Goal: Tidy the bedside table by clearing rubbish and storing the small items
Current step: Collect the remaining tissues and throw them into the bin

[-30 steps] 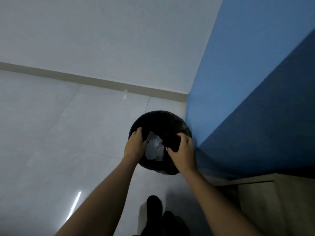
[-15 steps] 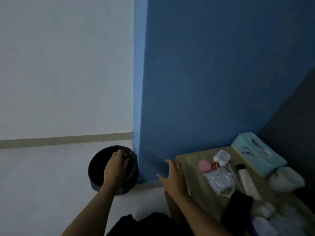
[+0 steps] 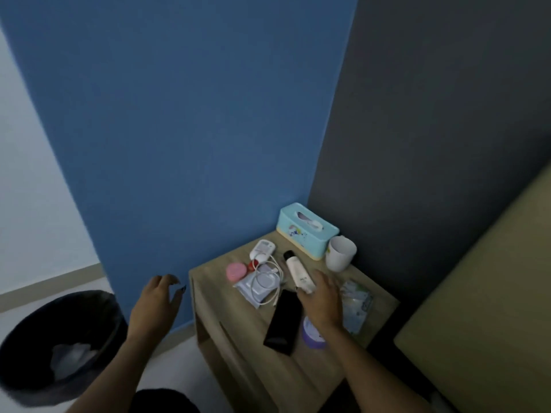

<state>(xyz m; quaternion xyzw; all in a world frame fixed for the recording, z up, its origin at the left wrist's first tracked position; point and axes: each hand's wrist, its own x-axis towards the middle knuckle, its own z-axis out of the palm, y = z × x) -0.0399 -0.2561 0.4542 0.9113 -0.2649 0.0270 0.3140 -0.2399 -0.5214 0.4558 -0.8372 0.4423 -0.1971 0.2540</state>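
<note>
The wooden bedside table [image 3: 238, 332] carries a white tube [image 3: 296, 271], a black phone [image 3: 284, 321], a white cable [image 3: 265, 283] lying on a flat packet [image 3: 249, 289], a pink round case [image 3: 236, 271], a white charger [image 3: 261, 248], a purple lid [image 3: 311, 335] and a plastic wrapper [image 3: 356, 302]. My right hand [image 3: 320, 302] hovers over the table, fingers spread, touching the tube's lower end. Left of the table, my left hand [image 3: 156, 305] hangs empty in the air with its fingers apart. The black bin [image 3: 35, 329] on the floor holds white paper.
A teal tissue box [image 3: 307, 231] and a white cup [image 3: 340, 253] stand at the table's back corner. A blue wall runs behind, a dark grey wall to the right. A tan mattress edge [image 3: 489, 293] borders the table on the right.
My view swung right from the bin to the table. My left hand left the bin's rim. My right hand moved over the table to the tube.
</note>
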